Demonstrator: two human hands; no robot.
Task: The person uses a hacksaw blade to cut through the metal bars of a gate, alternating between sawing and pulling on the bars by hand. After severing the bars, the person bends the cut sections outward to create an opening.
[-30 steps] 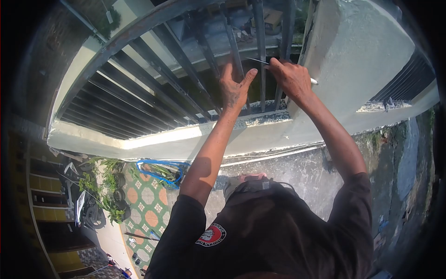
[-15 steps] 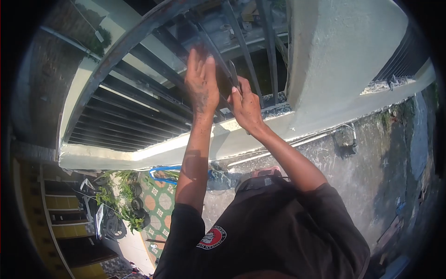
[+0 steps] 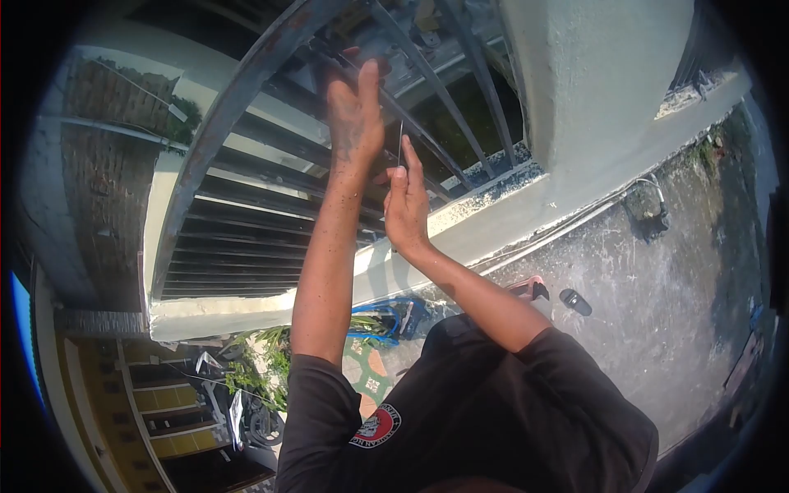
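Note:
My right hand is closed around a thin metal blade, a knife by its look, which points up and is seen almost edge-on. Its handle is hidden in my fingers. The blade is close to a dark metal bar of the window-like grille. Higher up and to the left, my left hand reaches to the bars with its thumb raised and apart. Its other fingers are shadowed and blurred near the upper bars, and nothing shows in its grasp.
A curved metal top rail frames the grille above a pale wall ledge. At right stands a pale pillar. Below are a concrete floor, a sandal, a blue-framed object, plants and a parked motorcycle.
My view has turned and shifted. The blade has gone from showing its flat side to nearly edge-on, and my left hand has moved up, its fingers now less visible.

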